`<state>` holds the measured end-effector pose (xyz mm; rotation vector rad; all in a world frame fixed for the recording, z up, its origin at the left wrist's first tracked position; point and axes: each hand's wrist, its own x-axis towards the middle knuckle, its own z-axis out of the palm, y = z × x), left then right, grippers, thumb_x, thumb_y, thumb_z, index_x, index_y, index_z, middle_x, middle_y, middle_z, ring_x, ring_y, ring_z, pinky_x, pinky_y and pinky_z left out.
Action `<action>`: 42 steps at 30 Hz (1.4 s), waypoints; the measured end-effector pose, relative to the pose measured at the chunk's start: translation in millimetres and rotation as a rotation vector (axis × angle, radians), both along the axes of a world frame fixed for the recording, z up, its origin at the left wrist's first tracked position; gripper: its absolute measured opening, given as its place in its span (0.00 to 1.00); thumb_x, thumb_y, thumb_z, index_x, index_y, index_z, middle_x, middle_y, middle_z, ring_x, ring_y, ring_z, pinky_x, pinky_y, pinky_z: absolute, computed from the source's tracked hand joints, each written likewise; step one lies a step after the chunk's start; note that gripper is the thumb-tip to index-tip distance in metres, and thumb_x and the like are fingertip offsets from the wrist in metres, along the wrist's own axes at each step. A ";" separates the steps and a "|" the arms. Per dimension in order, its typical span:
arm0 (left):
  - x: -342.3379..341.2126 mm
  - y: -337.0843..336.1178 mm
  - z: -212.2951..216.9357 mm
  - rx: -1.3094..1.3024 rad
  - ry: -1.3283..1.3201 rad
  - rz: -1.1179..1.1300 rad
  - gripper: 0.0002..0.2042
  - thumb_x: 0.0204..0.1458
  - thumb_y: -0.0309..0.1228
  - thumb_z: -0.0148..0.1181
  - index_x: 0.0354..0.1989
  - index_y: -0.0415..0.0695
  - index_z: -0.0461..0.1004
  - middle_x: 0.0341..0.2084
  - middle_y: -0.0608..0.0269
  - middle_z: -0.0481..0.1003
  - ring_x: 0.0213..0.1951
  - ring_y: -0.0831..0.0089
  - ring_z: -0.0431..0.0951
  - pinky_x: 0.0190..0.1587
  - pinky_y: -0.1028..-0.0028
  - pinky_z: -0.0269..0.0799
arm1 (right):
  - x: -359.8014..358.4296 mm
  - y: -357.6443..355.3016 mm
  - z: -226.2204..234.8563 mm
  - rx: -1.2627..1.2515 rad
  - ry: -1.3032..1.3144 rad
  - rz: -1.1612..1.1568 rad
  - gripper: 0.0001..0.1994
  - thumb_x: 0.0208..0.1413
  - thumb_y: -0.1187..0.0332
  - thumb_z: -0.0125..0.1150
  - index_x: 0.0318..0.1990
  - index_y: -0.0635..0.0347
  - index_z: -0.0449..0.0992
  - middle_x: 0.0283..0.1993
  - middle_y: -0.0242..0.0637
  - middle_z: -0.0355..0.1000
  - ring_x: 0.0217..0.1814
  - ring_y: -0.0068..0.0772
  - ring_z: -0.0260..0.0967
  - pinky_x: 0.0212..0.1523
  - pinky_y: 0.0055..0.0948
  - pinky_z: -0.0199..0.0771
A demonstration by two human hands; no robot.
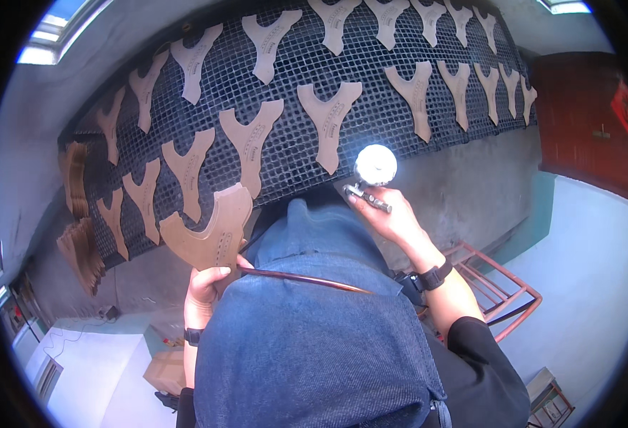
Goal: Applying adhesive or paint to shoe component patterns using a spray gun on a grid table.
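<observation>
- Left hand (206,289) closed around the lower edge of a tan Y-shaped leather piece (210,227), thumb across its front, fingers curled behind.
- Leather piece held up and tilted, its two prongs pointing up and left, just in front of the near edge of the black mesh rack (285,64).
- Right hand (392,217) wrapped tight on a small metal spray gun (367,194), fingers folded over its body.
- Shiny round cup (376,165) sitting on top of the spray gun, glaring white in the light.
- Spray gun raised at the near edge of the rack, to the right of the held piece and clear of it.
- Thin reddish-brown hose (300,279) running across the blue denim apron (307,335), from near the left hand toward the right wrist.
- Black bands on both wrists; dark sleeve on the right arm.
- Many matching Y-shaped leather pieces (332,118) laid out in rows across the mesh rack, prongs up.
- Stacks of the same brown pieces (79,253) piled at the left end of the rack.
- Red metal frame (503,282) on the floor to the right; dark red door (585,118) beyond it.
- Cardboard box (166,371) on the pale floor at lower left.
</observation>
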<state>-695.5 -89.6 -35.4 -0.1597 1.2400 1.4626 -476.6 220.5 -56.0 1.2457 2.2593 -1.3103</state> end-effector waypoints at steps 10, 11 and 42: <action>6.0 25.6 9.3 -0.042 0.078 0.010 0.36 0.38 0.35 0.61 0.60 0.29 0.67 0.34 0.44 0.80 0.40 0.59 0.81 0.46 0.65 0.78 | -39.6 84.2 -14.2 0.186 0.135 -0.075 0.19 0.59 0.50 0.67 0.44 0.58 0.84 0.35 0.49 0.82 0.44 0.51 0.82 0.46 0.42 0.80; 7.1 28.5 8.8 -0.050 0.075 0.015 0.36 0.38 0.35 0.62 0.60 0.29 0.67 0.33 0.44 0.80 0.41 0.58 0.81 0.48 0.64 0.77 | -44.1 95.0 -16.6 0.198 0.167 -0.084 0.20 0.59 0.49 0.67 0.44 0.57 0.84 0.36 0.49 0.82 0.44 0.51 0.82 0.46 0.42 0.80; -16.3 -182.9 -6.1 -0.025 0.086 0.257 0.37 0.38 0.34 0.59 0.62 0.29 0.67 0.36 0.42 0.81 0.39 0.55 0.83 0.48 0.64 0.79 | -146.2 -57.5 -24.5 0.146 0.359 -0.162 0.16 0.62 0.54 0.67 0.46 0.57 0.85 0.31 0.42 0.80 0.36 0.30 0.80 0.43 0.33 0.77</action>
